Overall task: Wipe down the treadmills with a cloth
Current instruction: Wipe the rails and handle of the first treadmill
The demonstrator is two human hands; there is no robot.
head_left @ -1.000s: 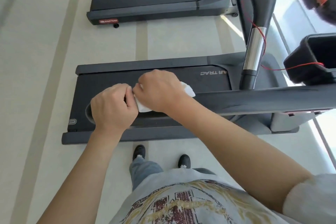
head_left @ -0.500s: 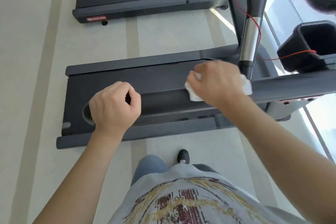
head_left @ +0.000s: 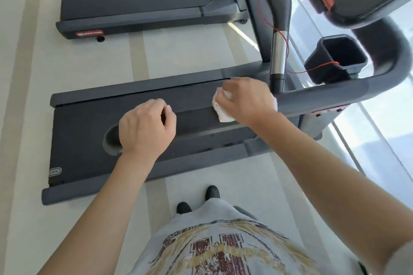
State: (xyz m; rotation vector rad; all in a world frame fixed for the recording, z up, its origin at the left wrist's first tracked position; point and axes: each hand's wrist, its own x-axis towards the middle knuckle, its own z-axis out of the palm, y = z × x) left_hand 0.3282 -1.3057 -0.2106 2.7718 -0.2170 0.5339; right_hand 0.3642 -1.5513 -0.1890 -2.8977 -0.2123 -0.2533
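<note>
Two hands were over the near treadmill's side handrail (head_left: 312,98), a long dark bar whose axis ran left to right across the view, from its rounded free end near the left hand toward the console post on the right. Right hand (head_left: 245,100) was curled over the white cloth (head_left: 223,114), pressing it on top of the rail; cloth edges showed at both sides of the fist. Left hand (head_left: 145,127) sat on the same rail, near its free end, fingers loosely curled; whether it actually gripped the bar or only rested there could not be told, since the fingertips were hidden beneath the hand.

Key relation: cloth lay roughly mid-rail, well apart from the left hand, with the remaining rail stretching rightward from the right hand toward the bend near the black cup holder (head_left: 335,58). Judged: wiping ran along the rail's long axis, and the right hand, being the nearer one to the uncleaned stretch, would carry it.

Chrome grip (head_left: 278,51) of the far handrail stood just beyond the right hand. Red safety cord (head_left: 312,69) hung near; possible snag. Second treadmill (head_left: 143,2) lay beyond, not yet attended to.
</note>
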